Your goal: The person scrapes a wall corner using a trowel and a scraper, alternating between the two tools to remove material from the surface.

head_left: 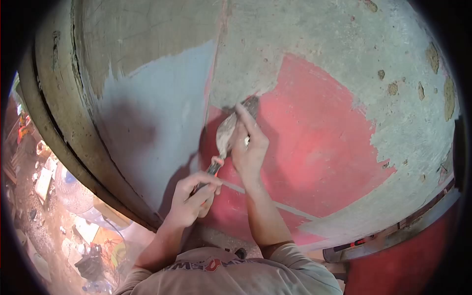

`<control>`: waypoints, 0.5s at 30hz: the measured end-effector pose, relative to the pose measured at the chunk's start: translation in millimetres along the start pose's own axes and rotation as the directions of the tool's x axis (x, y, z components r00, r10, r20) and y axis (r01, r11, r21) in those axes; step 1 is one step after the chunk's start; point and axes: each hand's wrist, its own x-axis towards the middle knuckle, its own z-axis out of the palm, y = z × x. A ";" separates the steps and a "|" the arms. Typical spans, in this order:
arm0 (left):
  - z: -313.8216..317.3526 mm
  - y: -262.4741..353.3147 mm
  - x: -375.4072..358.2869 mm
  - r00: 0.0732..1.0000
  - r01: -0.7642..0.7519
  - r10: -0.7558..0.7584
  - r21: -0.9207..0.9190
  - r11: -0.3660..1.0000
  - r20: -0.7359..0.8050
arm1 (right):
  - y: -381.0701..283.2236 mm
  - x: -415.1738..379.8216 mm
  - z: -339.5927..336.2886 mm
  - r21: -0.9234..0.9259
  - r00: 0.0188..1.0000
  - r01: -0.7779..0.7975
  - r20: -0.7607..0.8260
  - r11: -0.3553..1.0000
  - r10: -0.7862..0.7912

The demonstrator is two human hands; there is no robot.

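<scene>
A trowel (225, 132) with a worn grey, rounded blade is angled up and right against the wall, its dark front edge at the border between red paint (314, 137) and bare grey surface (324, 34). My left hand (192, 195) is closed around its dark handle, which shows some orange. Higher up, my right hand (250, 150) grips the blade, with its index finger stretched along it. Part of the blade is hidden behind that hand.
Pale blue paint (162, 93) covers the wall left of a vertical seam. Beyond the wall's curved left edge, rubbish and plastic bottles (98, 285) litter the ground. A grey ledge (393, 246) with a red-and-black tool (358, 242) is at lower right.
</scene>
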 end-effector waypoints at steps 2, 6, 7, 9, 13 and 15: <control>-1.6 -4.0 0.9 1.000 -0.012 0.012 0.000 1.000 -0.003 | 6.8 2.6 -1.0 -0.010 1.000 0.017 0.021 1.000 -0.016; 5.9 3.1 5.9 1.000 -0.029 0.029 -0.018 0.999 0.004 | -4.9 12.3 -1.7 0.105 0.995 -0.102 0.018 0.989 0.101; 7.8 5.5 6.7 0.999 -0.033 0.033 -0.026 0.999 0.005 | -7.0 14.0 -1.9 0.149 0.990 -0.143 0.024 0.978 0.141; 0.6 -2.0 2.6 0.999 -0.042 0.043 -0.043 0.998 0.008 | -1.0 7.0 1.7 0.074 0.998 -0.056 0.014 0.996 0.055; -3.6 -9.4 -0.7 1.000 -0.020 0.020 -0.084 0.996 0.001 | 1.7 2.4 1.4 -0.001 0.999 -0.030 0.037 1.000 0.030; 3.9 -1.0 6.1 0.999 -0.038 0.038 -0.054 0.998 0.005 | -5.4 14.7 -2.9 -0.021 1.000 -0.025 0.016 0.999 0.025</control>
